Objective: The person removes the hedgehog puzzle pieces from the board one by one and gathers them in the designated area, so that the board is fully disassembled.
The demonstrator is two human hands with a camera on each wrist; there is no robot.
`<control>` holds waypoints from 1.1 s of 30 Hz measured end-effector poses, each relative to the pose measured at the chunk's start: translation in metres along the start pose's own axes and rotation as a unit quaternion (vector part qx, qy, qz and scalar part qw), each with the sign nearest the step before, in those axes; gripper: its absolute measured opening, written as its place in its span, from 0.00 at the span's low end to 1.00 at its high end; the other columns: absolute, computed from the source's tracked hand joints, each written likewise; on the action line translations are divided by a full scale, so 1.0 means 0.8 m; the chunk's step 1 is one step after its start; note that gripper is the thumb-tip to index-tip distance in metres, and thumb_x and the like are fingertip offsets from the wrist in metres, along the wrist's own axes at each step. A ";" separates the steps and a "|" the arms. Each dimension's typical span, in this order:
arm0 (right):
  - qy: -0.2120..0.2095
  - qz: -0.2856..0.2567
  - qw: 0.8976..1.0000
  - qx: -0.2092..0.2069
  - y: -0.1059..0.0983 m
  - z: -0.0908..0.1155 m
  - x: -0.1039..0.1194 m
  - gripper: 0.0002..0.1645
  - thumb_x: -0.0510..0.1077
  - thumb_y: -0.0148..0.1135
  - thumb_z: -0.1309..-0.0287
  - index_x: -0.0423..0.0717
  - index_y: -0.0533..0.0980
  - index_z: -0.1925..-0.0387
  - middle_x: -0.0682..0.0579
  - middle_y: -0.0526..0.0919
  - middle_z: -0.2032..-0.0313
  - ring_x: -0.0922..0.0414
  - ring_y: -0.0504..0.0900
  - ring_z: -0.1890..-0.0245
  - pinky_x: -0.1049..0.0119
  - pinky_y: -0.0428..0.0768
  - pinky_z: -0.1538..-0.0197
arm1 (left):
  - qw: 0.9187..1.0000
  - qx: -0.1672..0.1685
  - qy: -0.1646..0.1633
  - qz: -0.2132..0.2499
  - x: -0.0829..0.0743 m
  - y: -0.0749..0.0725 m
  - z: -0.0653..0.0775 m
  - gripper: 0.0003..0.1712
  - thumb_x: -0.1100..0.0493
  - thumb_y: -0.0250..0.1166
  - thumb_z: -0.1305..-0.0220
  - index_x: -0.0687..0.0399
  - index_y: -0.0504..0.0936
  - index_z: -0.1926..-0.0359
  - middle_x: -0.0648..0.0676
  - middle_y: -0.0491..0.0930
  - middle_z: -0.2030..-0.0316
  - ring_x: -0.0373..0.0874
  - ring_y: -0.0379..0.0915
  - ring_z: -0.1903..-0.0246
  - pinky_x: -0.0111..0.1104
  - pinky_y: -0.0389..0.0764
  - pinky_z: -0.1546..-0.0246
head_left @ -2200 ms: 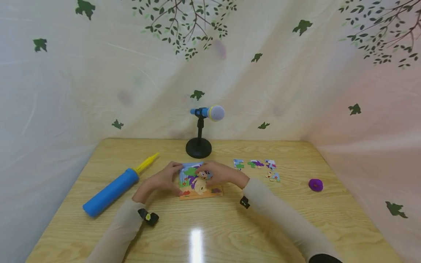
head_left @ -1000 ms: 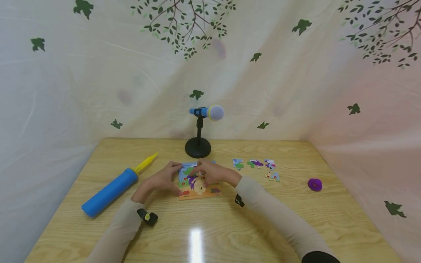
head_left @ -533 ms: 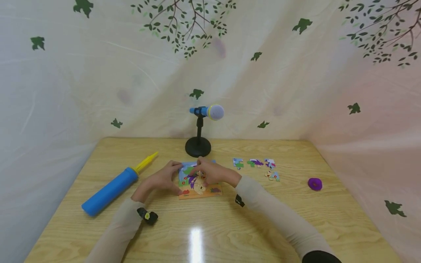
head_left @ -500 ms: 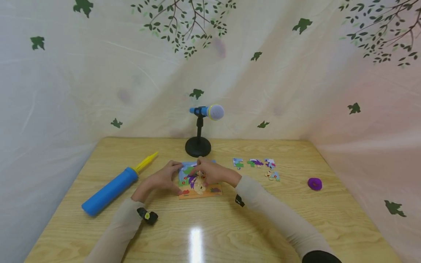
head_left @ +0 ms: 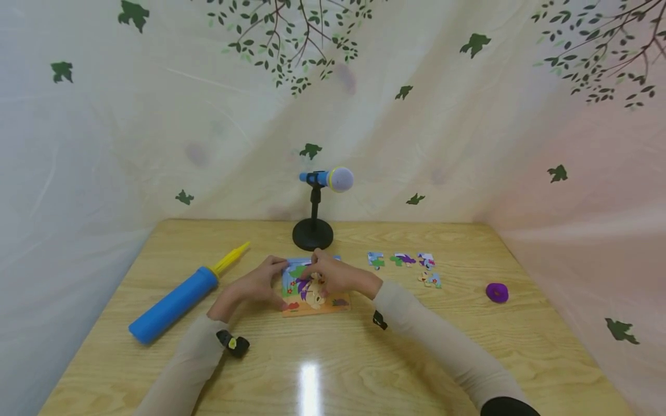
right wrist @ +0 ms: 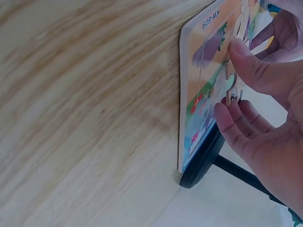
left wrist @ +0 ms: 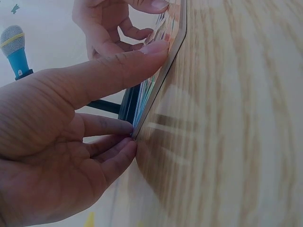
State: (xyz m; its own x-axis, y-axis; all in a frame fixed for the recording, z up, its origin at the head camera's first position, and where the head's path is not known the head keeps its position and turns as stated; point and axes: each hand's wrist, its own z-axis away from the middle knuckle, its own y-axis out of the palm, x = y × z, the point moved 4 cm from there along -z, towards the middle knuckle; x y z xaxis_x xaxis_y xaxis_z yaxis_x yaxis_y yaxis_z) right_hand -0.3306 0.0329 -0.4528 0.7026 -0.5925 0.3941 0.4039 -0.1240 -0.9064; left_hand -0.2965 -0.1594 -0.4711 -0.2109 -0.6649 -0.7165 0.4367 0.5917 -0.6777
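Note:
A jigsaw puzzle board (head_left: 318, 309) with a cartoon figure, blue sky and an orange lower border lies on the wooden table. My left hand (head_left: 256, 283) holds its left side, thumb by the near corner and fingers by the far one. In the left wrist view, the thumb (left wrist: 137, 64) rests on the board's edge. My right hand (head_left: 338, 274) is over the board's right half, hiding part of the picture. The right wrist view shows a puzzle piece (right wrist: 231, 96) at the right fingertips, slightly raised from the board, with the thumb on the picture beside it.
Several loose puzzle pieces (head_left: 403, 259) lie right of the board. Behind it stands a toy microphone (head_left: 340, 179) on a black round base (head_left: 313, 234). A blue pump (head_left: 174, 303) with a yellow nozzle lies left; a purple ring (head_left: 497, 293) lies far right.
Compared with the oldest frame, my right hand has shifted a little to the left across the board. Over the last second both hands stay nearly still, and the loose pieces have not moved.

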 end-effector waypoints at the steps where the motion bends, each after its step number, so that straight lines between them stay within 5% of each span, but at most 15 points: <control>1: 0.001 0.000 1.000 0.000 0.000 0.001 0.000 0.33 0.31 0.77 0.51 0.50 0.82 0.41 0.49 0.65 0.52 0.57 0.65 0.56 0.70 0.69 0.56 | 1.000 -0.001 0.000 0.000 0.000 0.000 0.000 0.58 0.53 0.81 0.48 0.65 0.59 0.23 0.67 0.54 0.28 0.64 0.55 0.30 0.61 0.59 0.26; 33: -0.027 -0.026 0.999 -0.038 -0.007 0.019 -0.005 0.32 0.29 0.67 0.47 0.44 0.80 0.39 0.43 0.69 0.45 0.55 0.66 0.56 0.69 0.68 0.59 | 1.000 -0.002 0.013 -0.005 0.002 0.002 -0.002 0.62 0.53 0.83 0.51 0.67 0.57 0.23 0.68 0.52 0.28 0.65 0.54 0.29 0.60 0.58 0.25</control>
State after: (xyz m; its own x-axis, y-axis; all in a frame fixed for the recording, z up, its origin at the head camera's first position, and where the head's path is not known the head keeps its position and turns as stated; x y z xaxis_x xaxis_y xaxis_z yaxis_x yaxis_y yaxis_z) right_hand -0.3268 0.0480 -0.4468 0.7127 -0.5403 0.4474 0.3968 -0.2155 -0.8922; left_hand -0.2977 -0.1589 -0.4736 -0.2379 -0.6594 -0.7132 0.4314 0.5862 -0.6858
